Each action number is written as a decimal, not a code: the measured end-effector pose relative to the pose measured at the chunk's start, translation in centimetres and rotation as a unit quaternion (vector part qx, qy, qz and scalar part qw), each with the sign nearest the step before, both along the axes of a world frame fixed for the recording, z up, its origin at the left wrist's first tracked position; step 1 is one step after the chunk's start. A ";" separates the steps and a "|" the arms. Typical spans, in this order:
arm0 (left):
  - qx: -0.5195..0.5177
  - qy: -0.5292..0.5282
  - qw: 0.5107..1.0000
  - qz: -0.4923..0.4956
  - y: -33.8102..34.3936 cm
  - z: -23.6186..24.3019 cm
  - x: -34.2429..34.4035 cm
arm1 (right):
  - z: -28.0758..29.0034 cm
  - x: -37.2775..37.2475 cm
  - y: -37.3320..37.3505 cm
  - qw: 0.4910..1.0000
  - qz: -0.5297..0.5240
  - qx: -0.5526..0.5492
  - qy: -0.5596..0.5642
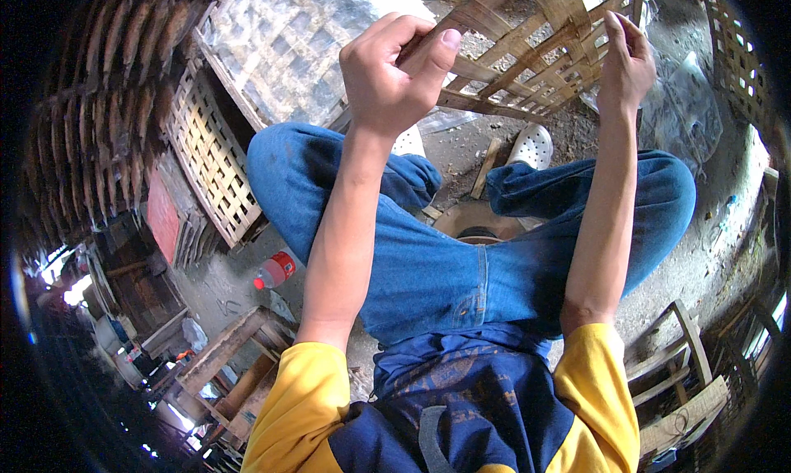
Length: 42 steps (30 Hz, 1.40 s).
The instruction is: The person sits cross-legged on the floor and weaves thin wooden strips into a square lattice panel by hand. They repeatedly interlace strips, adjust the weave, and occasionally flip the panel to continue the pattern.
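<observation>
A half-woven bamboo basket (527,53) of flat tan strips is held up in front of me, above my knees. My left hand (391,73) is closed on a bamboo strip (428,57) at the basket's left side, thumb pressing on it. My right hand (626,61) grips the woven strips at the basket's right edge, fingers curled around them. I sit with blue-jeaned legs spread and white perforated shoes (531,146) on the dirt ground.
A woven bamboo tray covered with clear plastic (280,44) leans at upper left, with a lattice panel (210,156) beside it. A red-capped plastic bottle (274,270) lies on the ground. Wooden frames (671,366) stand at lower right, a wooden bench (231,349) at lower left.
</observation>
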<state>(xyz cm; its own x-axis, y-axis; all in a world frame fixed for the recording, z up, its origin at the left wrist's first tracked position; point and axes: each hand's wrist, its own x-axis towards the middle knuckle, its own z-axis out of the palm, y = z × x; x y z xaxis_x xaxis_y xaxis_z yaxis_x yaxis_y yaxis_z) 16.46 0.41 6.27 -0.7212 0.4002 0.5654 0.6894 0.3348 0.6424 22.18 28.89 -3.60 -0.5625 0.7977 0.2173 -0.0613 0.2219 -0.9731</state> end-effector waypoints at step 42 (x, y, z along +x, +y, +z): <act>0.096 -0.253 0.959 0.090 0.7 1.2 4.4 | -6.4 -2.0 -6.8 0.986 0.115 0.103 -0.063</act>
